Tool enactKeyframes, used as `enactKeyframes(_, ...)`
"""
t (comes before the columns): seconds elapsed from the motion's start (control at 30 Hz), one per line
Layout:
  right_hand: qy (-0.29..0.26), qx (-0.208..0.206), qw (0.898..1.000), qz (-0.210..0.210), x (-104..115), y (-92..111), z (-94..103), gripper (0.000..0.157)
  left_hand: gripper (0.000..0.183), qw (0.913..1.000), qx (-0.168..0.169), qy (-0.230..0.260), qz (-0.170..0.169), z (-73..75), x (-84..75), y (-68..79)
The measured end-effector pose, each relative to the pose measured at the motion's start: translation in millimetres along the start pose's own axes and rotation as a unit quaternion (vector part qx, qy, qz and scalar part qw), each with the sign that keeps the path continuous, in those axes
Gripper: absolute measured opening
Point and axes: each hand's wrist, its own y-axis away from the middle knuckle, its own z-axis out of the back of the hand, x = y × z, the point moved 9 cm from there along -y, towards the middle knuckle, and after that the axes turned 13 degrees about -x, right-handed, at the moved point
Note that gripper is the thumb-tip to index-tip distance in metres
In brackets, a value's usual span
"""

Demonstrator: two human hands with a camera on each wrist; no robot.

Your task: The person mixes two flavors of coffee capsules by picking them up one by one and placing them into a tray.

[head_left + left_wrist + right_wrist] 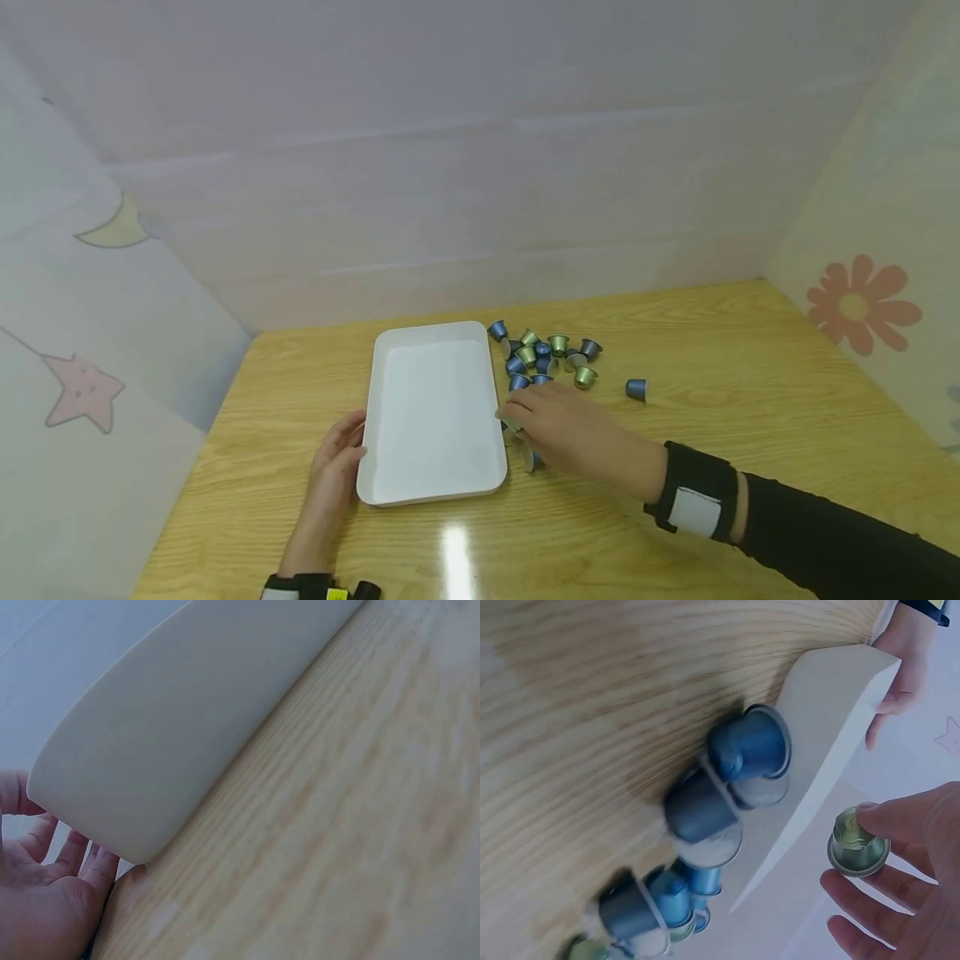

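A white tray [435, 417] lies on the wooden table, with my left hand [337, 462] at its left side. In the left wrist view, the fingers [71, 855] rest against the tray's outer wall [150, 742] and the thumb is at the rim. Beside the tray's right edge, my right hand [558, 421] is over the near part of a group of coffee capsules [558, 344]. Its thumb and fingers pinch a green coffee capsule [857, 844], clearest in the right wrist view. Blue capsules [750, 746] lie against the tray's near wall in that view.
Blue and green capsules spread along the tray's right side, some tipped over. One blue capsule [636, 389] lies apart to the right. A pale wall [480, 208] stands behind the table [720, 358], with decorated walls on both sides.
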Motion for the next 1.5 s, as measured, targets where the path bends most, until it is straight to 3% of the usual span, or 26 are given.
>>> enactKeyframes(0.23,-0.040,-0.026,0.999,0.002,18.1,-14.5,-12.7,0.038,0.044,1.0000,0.000,-0.003,0.004,0.7,1.6,-1.0)
enactKeyframes(0.47,-0.058,0.047,0.997,0.011,32.9,-24.9,-30.6,0.031,0.045,0.9996,0.009,-0.024,0.010,-3.1,3.3,-0.9)
enactKeyframes(0.63,-0.079,0.078,0.993,0.028,40.7,-27.9,-38.8,0.027,0.052,0.9983,0.012,-0.053,0.022,-4.4,5.3,-1.7)
enactKeyframes(0.87,-0.075,0.091,0.992,0.040,50.3,-31.1,-47.8,0.030,0.053,0.9966,0.026,-0.073,0.030,-4.5,5.8,-0.7)
enactKeyframes(1.17,-0.081,0.151,0.985,0.010,51.6,-33.0,-63.1,0.032,0.051,0.9958,0.033,-0.080,0.029,-5.0,4.1,0.4)
enactKeyframes(1.5,-0.096,0.159,0.983,-0.013,49.2,-34.7,-62.2,0.025,0.051,0.9961,0.028,-0.079,0.030,-4.4,4.3,0.0)
